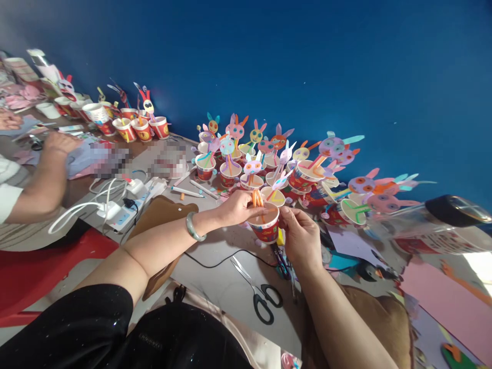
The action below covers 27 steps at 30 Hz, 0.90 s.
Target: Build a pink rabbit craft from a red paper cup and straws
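Note:
A red patterned paper cup (pixel 266 231) is held upright over the table between my two hands. My left hand (pixel 240 209), with a bangle on the wrist, is closed at the cup's left rim on bent orange strips (pixel 257 198), its thumb reaching over the opening. At the right side of the cup, my right hand (pixel 303 234) pinches near the rim; its fingertips are partly hidden. Scissors with black handles (pixel 258 294) lie open on the table below. Just behind stand several paper cups with rabbit-faced paper figures (pixel 252 166) in them.
Left are a white power strip (pixel 128 207) with cables, markers (pixel 187 191) and more decorated cups (pixel 141 129). Another person's arm (pixel 46 174) rests at far left. A clear bottle with a black lid (pixel 457 210) and pink paper (pixel 449 307) lie right. A blue wall (pixel 246 61) rises behind.

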### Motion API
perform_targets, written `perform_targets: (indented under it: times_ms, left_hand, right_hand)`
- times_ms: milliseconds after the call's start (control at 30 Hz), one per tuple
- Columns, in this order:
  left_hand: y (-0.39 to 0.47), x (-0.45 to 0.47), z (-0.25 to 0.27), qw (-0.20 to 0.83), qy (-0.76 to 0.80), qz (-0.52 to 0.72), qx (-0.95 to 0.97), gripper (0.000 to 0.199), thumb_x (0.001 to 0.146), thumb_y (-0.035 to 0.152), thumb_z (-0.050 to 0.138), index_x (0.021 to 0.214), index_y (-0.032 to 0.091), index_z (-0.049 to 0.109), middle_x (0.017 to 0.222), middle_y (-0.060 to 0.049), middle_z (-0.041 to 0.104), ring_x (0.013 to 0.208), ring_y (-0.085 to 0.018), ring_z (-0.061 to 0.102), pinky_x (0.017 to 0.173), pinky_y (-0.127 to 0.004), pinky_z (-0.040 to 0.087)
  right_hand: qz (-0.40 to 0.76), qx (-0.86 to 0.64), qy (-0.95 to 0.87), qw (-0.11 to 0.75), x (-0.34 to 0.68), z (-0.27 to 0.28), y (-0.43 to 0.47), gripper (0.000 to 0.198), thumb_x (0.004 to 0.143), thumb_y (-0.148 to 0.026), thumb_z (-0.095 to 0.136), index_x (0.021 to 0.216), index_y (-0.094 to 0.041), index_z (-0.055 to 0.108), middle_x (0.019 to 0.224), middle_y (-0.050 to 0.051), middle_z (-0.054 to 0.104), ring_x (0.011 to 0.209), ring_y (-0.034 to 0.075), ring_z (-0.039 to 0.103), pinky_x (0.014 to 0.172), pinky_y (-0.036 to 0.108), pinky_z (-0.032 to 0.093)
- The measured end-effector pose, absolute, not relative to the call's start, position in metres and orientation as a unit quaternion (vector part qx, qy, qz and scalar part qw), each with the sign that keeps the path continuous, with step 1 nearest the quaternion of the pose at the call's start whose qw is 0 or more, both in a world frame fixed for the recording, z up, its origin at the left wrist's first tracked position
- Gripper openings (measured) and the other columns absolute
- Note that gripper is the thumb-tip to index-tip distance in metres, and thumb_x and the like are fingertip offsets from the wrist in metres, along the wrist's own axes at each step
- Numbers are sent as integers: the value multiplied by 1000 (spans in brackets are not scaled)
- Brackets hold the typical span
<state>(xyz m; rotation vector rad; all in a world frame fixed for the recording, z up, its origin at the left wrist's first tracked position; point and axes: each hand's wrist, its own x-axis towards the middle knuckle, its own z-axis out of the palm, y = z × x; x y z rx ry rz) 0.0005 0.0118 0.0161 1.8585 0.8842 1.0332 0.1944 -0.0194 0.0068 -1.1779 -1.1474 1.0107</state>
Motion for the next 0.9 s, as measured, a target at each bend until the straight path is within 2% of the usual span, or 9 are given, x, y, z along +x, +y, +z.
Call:
perform_targets:
  times_ms: [67, 133, 233, 367, 433, 567, 700, 767, 900]
  left_hand:
    - [11, 1, 17, 403, 349, 403, 744, 34, 92, 45, 70, 78, 14, 70, 86, -8, 73, 83, -16, 65, 76, -28, 48]
    - [10, 1, 18, 408, 343, 396, 748, 35, 93, 46, 69, 78, 14, 70, 85, -8, 71, 82, -16, 64, 75, -28, 48]
    - [9, -1, 20, 434, 340, 383, 741, 39, 92, 51, 69, 79, 14, 70, 82, -6, 69, 78, -15, 62, 70, -27, 47]
    - [8, -3, 19, 506, 335, 359, 709, 48, 91, 61, 66, 92, 13, 75, 70, -2, 62, 62, -12, 54, 59, -25, 42]
    - [9, -3, 18, 533, 315, 366, 695, 50, 90, 62, 68, 96, 13, 76, 73, -3, 65, 65, -12, 57, 62, -26, 45]
    - [12, -2, 16, 577, 274, 371, 674, 50, 85, 60, 75, 97, 11, 76, 97, -10, 74, 89, -18, 66, 83, -30, 52]
    - [12, -2, 12, 628, 267, 345, 644, 56, 76, 63, 82, 97, 12, 77, 100, -11, 76, 93, -19, 68, 89, -33, 52]
    - [13, -2, 10, 636, 274, 343, 635, 57, 74, 64, 83, 98, 12, 77, 98, -11, 76, 91, -19, 67, 86, -32, 52]
    - [20, 4, 11, 623, 274, 355, 641, 59, 76, 66, 80, 99, 12, 77, 96, -9, 74, 88, -17, 66, 82, -31, 52]
  right_hand:
    - [455, -499, -464, 574, 194, 3, -18, 44, 71, -61, 86, 72, -19, 71, 60, -3, 61, 52, 10, 50, 49, 24, 42]
    - [467, -495, -452, 576, 195, 1, -19, 44, 70, -60, 87, 75, -20, 72, 64, -2, 65, 55, 11, 54, 52, 25, 45]
    - [483, -481, -465, 565, 197, 0, -20, 43, 74, -61, 85, 81, -21, 72, 75, 1, 71, 63, 14, 61, 59, 28, 50]
    - [485, -465, -512, 536, 204, 1, -17, 41, 81, -61, 80, 82, -21, 70, 71, -1, 65, 62, 14, 56, 59, 27, 47]
    - [494, -452, -529, 522, 209, 4, -15, 40, 82, -60, 80, 81, -21, 69, 68, -2, 61, 61, 13, 53, 59, 27, 44]
    - [529, -413, -583, 459, 215, 16, -15, 40, 84, -58, 79, 78, -20, 68, 66, -3, 55, 60, 11, 46, 57, 26, 38]
    - [554, -402, -616, 390, 216, 27, -19, 44, 85, -60, 77, 74, -19, 66, 64, -2, 51, 60, 11, 42, 56, 26, 34]
    - [569, -408, -595, 394, 216, 27, -19, 44, 83, -61, 79, 73, -20, 66, 65, -2, 52, 60, 12, 43, 56, 26, 35]
    - [583, -417, -523, 462, 213, 25, -14, 44, 71, -59, 88, 69, -21, 66, 65, -2, 55, 59, 12, 46, 56, 26, 39]
